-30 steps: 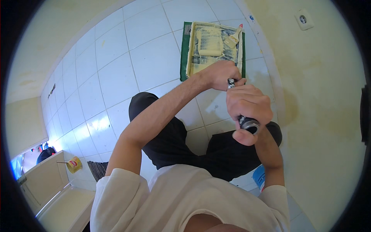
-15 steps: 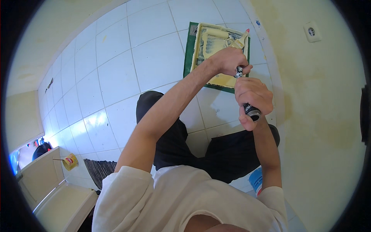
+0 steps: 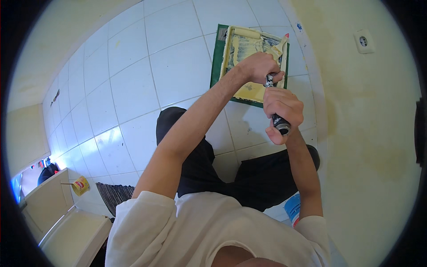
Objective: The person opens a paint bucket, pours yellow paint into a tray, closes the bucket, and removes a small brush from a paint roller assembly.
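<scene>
Both hands grip the black, paint-spotted handle of a paint roller [image 3: 247, 33]. My right hand [image 3: 283, 109] wraps round the handle near its end, where a silver-grey ring shows. Just ahead of it, my left hand [image 3: 261, 67] is closed on the front part of the handle. The roller's pale yellow sleeve lies across the far end of a paint tray [image 3: 229, 44], on the ribbed slope. Pale yellow paint pools in the tray's near end. My left hand hides the roller's frame. A paintbrush [image 3: 279, 48] with a red-tipped handle rests at the tray's right side.
Under the tray lies a green sheet [image 3: 215, 66] on white floor tiles. A wall with a socket [image 3: 364, 41] rises at the right. A blue bucket [image 3: 292, 208] stands by my right arm. A yellow tub [image 3: 81, 186] and a white cabinet-like piece [image 3: 75, 233] are at lower left.
The roller sleeve has moved a little farther up the tray's slope, away from me. Both hands and the handle have shifted slightly left. My grip is unchanged.
</scene>
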Motion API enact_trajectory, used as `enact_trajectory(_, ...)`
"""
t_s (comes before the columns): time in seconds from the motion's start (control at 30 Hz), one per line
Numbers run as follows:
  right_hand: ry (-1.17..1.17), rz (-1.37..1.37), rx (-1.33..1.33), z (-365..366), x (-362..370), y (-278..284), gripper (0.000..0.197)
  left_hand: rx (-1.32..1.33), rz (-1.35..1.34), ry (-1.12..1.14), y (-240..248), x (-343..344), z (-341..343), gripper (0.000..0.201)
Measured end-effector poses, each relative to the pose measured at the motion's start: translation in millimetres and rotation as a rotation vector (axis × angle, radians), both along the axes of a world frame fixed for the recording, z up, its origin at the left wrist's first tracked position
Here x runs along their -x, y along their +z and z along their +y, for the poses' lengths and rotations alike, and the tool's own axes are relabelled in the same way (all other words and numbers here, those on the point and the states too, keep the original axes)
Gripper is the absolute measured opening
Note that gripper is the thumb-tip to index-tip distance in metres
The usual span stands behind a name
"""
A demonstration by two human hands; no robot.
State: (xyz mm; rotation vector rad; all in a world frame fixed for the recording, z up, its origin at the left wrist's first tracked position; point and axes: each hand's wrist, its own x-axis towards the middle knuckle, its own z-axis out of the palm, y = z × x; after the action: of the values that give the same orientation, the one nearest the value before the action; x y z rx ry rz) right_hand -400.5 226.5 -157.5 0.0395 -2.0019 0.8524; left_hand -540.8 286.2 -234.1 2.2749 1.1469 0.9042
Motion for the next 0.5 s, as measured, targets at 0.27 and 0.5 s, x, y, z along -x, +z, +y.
enact_trajectory(0.27,0.090,-0.173,0.068,-23.3,-9.5,21.1,0.033,0.003,-0.066,-0.032,4.4,-9.6,-28.3,0.047)
enact_trajectory(0.5,0.100,-0.154,0.152,-60.5,-19.1,40.9,0.030,0.126,-0.153,-0.127,15.3,-28.6,-70.9,0.050)
